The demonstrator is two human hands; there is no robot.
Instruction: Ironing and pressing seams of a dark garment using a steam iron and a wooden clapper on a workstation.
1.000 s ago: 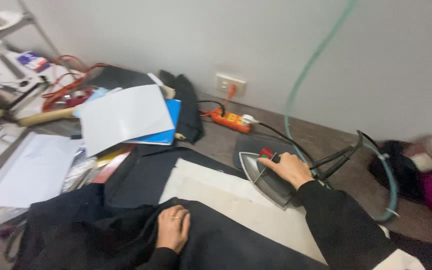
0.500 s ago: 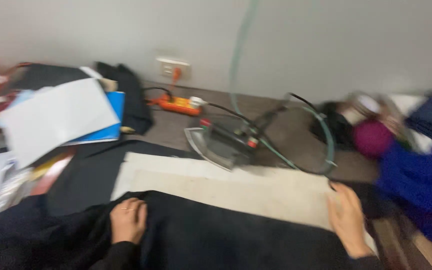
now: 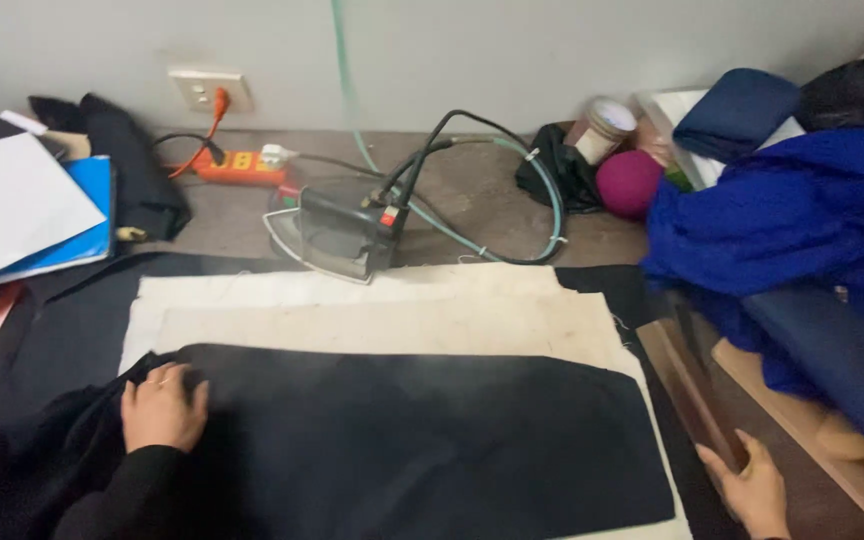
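Hands sit at opposite ends of the black fabric panel (image 3: pixel 402 440), which lies flat on a cream pressing cloth (image 3: pixel 382 315). The left hand (image 3: pixel 162 408) presses loosely, knuckles curled, on the panel's nine o'clock end, gripping nothing. The right hand (image 3: pixel 752 490), at four o'clock, curls its fingers over a wooden strip (image 3: pixel 692 395) beyond the cloth's edge. An iron (image 3: pixel 337 232) rests at twelve o'clock, just past the cloth's far edge; cream margin shows between.
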